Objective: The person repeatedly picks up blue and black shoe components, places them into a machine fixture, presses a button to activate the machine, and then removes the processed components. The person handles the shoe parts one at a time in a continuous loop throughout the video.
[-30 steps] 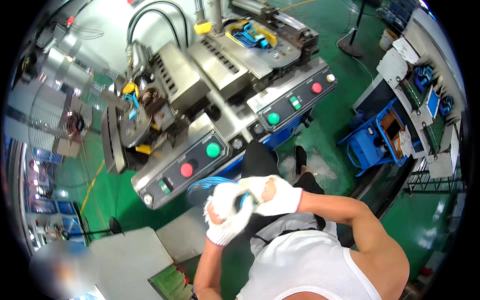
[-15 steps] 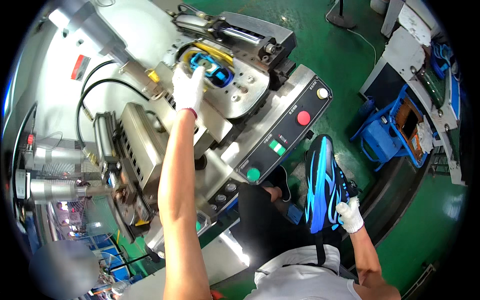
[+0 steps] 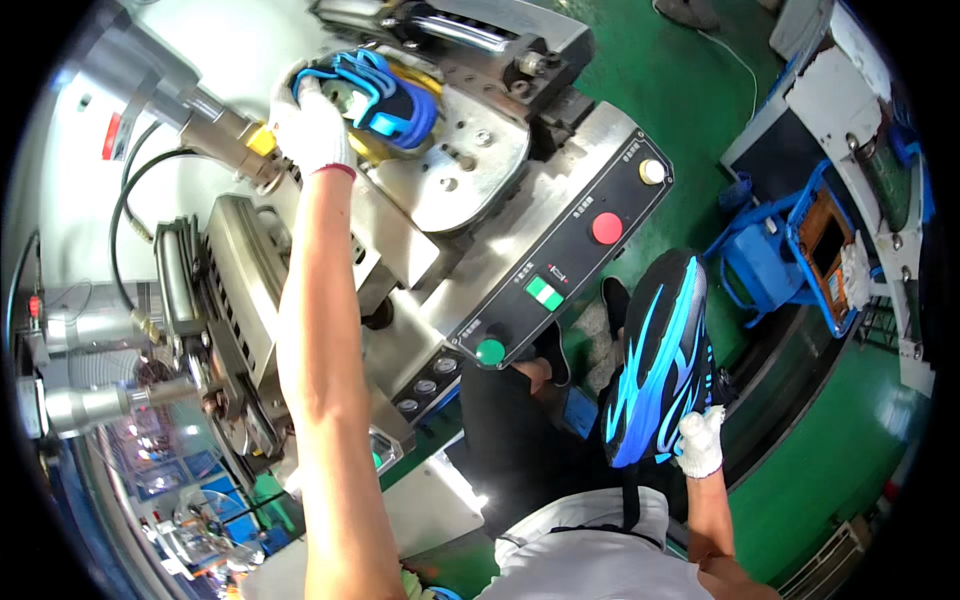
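Note:
My left hand (image 3: 312, 132), in a white glove, reaches far up to the machine and grips a blue and black shoe (image 3: 375, 92) that sits on the round metal plate (image 3: 470, 175). My right hand (image 3: 700, 442), also gloved, hangs low at my right side and holds a second black shoe (image 3: 660, 360) by its heel, the blue-patterned sole turned up toward me.
A black control panel (image 3: 560, 265) with a red button (image 3: 606, 228), green buttons and a yellow knob runs along the machine's front. Hoses and cylinders (image 3: 90, 400) stand at the left. A blue cart (image 3: 775, 260) and a bench are at the right on the green floor.
Both hands were together at my waist; now the left is stretched out onto the shoe on the machine plate and the right has dropped to my side with the other shoe.

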A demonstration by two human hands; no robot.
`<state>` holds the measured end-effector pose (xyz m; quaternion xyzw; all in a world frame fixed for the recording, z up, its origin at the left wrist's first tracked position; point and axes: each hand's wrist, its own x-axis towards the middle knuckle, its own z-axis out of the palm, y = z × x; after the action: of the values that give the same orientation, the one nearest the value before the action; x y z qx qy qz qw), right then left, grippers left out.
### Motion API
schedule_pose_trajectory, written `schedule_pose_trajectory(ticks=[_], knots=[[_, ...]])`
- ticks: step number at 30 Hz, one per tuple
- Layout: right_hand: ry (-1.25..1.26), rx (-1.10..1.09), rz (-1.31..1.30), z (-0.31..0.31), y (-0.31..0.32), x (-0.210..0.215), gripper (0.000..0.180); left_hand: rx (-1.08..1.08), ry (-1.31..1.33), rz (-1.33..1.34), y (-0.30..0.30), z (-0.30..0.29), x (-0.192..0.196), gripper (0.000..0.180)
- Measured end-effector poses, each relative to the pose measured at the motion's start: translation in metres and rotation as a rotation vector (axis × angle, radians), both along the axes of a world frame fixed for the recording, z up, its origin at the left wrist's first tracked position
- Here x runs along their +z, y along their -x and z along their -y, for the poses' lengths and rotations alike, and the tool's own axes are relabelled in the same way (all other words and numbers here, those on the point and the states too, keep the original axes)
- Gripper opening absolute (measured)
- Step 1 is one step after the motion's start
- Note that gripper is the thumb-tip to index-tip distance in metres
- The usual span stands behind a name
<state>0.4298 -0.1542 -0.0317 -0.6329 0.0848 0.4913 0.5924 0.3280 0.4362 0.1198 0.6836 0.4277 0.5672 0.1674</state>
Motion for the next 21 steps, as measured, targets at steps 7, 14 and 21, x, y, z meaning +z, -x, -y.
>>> schedule_pose_trajectory(ticks=[7,14,21], knots=[[-0.301,-0.098,0.420,-0.073,-0.009,0.051,0.053,-0.166,-0.239,0.038,0.090,0.196,0.066,0.022],[-0.411,0.342,1.090,-0.271,-0.054,0.152,0.046,-0.826,0.349,-0.198,0.235,0.361,-0.015,0.037],[-0.163,0.917,1.192,-0.514,-0.032,0.215,0.075,-0.835,0.524,-0.400,0.308,0.436,-0.097,0.039]])
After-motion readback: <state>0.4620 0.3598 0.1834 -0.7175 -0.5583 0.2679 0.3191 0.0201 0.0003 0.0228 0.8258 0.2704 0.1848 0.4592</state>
